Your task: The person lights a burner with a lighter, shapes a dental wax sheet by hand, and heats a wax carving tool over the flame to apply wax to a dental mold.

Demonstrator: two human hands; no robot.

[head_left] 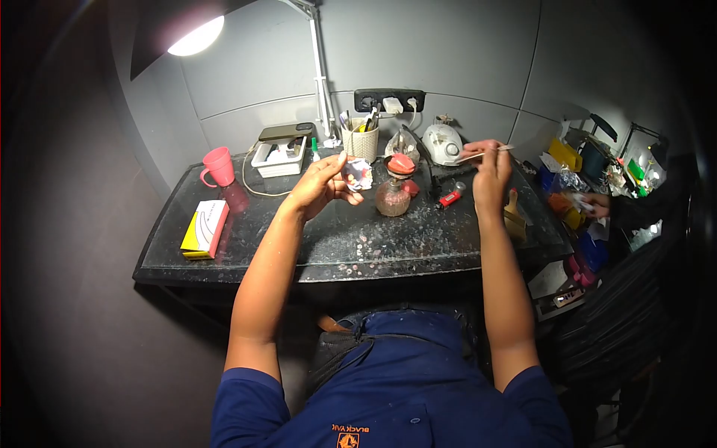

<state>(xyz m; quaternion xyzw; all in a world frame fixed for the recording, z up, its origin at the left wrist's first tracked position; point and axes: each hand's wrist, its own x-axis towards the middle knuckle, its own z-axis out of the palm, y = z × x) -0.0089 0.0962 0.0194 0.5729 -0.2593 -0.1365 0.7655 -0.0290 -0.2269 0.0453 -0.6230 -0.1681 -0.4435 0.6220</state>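
My left hand (326,183) is closed around the edge of a small white piece with reddish and bluish patches (358,175), raised above the desk; its exact kind is unclear. To the right, my right hand (493,176) grips a thin, pale, stick-like tool (505,148), which lies nearly level across the fingers. Between my hands stands a round glass bottle like a spirit burner (393,198). Just behind it is a small dark dish (399,171) with orange-red pieces. A red lighter (451,196) lies near my right hand.
On the black desk (284,257) are a yellow-and-white box (204,230), a pink mug (218,166), a white basket (278,158), a pen cup (360,143) and a white device (442,144). A lamp (196,37) hangs overhead. At right, another person's hand (595,204) is near cluttered items.
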